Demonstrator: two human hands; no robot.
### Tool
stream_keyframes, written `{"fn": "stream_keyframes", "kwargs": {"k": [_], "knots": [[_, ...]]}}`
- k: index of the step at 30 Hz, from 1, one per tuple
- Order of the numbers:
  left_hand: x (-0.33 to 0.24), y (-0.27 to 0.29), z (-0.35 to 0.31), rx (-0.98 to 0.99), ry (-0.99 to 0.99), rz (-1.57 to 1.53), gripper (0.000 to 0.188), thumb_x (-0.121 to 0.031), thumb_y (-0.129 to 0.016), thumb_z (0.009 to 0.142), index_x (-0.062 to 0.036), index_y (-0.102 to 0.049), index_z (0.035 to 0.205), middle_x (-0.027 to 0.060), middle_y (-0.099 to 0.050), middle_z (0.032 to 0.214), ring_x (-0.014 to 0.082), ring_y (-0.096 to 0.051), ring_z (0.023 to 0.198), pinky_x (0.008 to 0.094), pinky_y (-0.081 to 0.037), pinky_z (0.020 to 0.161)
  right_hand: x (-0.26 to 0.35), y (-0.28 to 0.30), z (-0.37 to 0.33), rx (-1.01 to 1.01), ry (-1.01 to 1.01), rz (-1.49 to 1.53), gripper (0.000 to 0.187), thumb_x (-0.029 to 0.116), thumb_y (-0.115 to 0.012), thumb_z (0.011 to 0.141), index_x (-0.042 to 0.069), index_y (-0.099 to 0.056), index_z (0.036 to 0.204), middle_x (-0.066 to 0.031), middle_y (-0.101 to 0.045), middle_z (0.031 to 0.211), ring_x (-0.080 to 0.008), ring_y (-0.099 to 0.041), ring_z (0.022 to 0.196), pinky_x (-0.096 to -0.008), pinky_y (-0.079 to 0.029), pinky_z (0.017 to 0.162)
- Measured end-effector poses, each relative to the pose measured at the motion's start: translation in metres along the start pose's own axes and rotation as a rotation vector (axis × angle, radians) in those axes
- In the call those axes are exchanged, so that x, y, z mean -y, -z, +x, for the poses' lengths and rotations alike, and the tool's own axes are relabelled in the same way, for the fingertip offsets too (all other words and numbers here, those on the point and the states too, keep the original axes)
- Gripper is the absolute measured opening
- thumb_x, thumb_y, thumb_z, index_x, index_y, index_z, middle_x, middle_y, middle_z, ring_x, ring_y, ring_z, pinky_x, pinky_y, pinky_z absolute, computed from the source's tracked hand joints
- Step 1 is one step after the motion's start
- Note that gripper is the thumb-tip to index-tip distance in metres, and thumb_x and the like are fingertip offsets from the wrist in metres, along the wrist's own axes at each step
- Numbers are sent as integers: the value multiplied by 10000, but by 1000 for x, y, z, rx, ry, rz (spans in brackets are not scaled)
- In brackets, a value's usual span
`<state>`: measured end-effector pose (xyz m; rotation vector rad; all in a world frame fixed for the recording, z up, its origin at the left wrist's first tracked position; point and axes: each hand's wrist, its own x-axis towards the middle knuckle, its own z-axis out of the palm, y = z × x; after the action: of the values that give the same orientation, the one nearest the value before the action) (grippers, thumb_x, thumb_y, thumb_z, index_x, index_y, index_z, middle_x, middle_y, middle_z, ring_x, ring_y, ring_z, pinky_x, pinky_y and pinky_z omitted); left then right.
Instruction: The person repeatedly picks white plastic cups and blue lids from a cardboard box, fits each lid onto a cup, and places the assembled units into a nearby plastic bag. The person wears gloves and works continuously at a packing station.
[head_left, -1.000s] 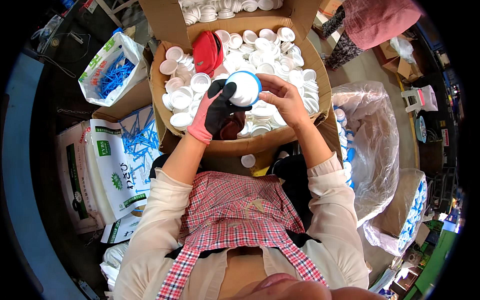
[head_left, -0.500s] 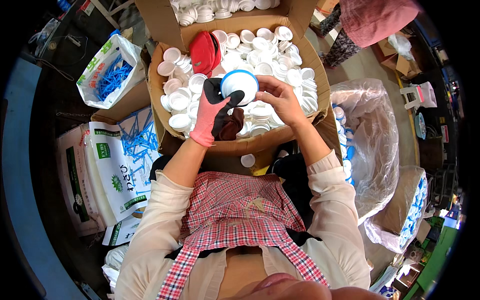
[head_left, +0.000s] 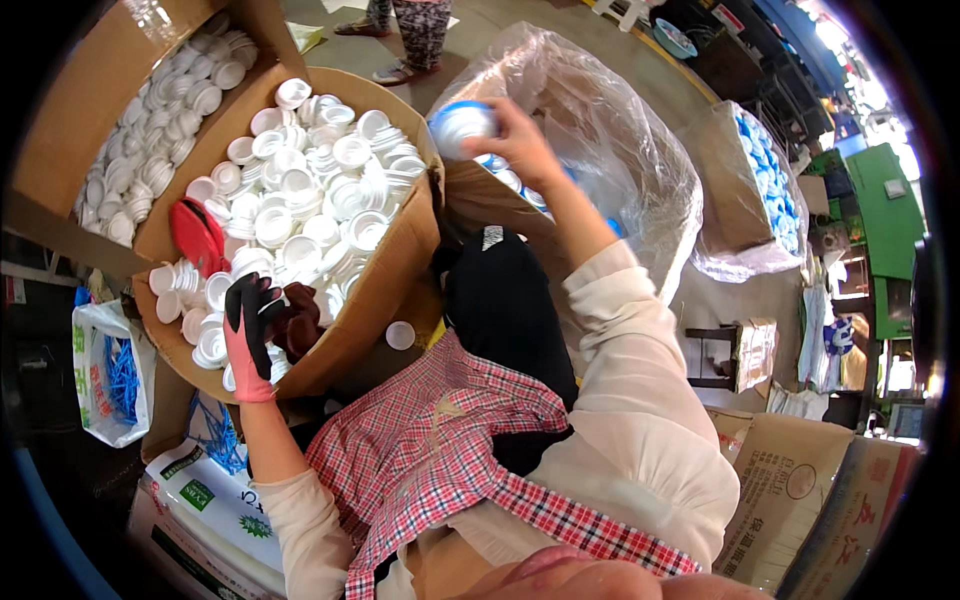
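Observation:
My bare right hand [head_left: 522, 146] grips a round white plastic lid with a blue rim [head_left: 464, 129], slightly blurred by motion. It holds the lid at the near edge of a carton lined with clear plastic [head_left: 640, 140], where more blue-and-white lids [head_left: 508, 178] lie. My left hand [head_left: 250, 335], in a black and pink glove, is open and holds nothing. It hovers at the near side of a big cardboard box [head_left: 390, 265] heaped with white lids [head_left: 300, 195]. A dark brown cloth [head_left: 297, 322] lies beside the glove, and a red pouch [head_left: 197, 237] rests on the heap.
Behind the big box stands another carton of white lids [head_left: 165, 120]. A white bag of blue strips [head_left: 122, 380] is at left. One white lid [head_left: 400, 335] lies on the floor. Another carton of blue items [head_left: 765, 180] stands far right; a person's legs [head_left: 415, 35] show at the back.
The view has swung to the right. My right hand has carried the blue-rimmed lid over to the plastic-lined carton. My left hand has let go of it and stayed by the white lids.

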<state>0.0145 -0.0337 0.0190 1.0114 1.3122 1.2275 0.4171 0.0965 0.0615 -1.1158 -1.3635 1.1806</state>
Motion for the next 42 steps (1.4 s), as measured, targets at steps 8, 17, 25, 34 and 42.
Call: {"fn": "stream_keyframes", "kwargs": {"k": [8,17,25,34,42], "knots": [[40,-16,26,56,-76,198,290,-200,-557,934,29,-565,1112,88,-643,942,166,-649,845,268,-530,734,-191,226,-43,-636,-599,-794,786,371,-875,601,-5,-526,1197,-202,-615,1141,-289,-604,1046,-381,-482,868],[28,-36,22,38,-256,609,243,-182,-566,928,7,-581,1079,82,-646,923,133,-627,803,253,-513,733,-270,239,-16,-500,-925,-1101,637,463,-740,728,-18,-596,1119,-205,-610,1181,-346,-580,1106,-417,-459,936],[33,-34,12,71,137,153,225,-154,-656,865,-18,-596,1034,-3,-586,818,57,-478,653,220,-399,579,-76,59,3,24,194,-788,163,135,-611,843,32,-665,957,-155,-680,873,-320,-660,814,-368,-509,736],[3,-12,0,-3,-325,551,318,-157,-628,825,1,-577,1097,171,-649,991,327,-625,933,357,-486,823,-211,-189,-136,1748,166,-1267,225,172,-604,791,53,-675,967,-155,-672,983,-347,-650,899,-448,-517,774],[2,15,-22,-18,-309,674,394,-202,-639,799,1,-534,1120,173,-578,1076,355,-556,1016,407,-458,867,-402,-173,-211,1294,23,-1341,284,238,-592,792,102,-697,1018,-164,-643,1070,-325,-589,1047,-431,-476,868]]}}
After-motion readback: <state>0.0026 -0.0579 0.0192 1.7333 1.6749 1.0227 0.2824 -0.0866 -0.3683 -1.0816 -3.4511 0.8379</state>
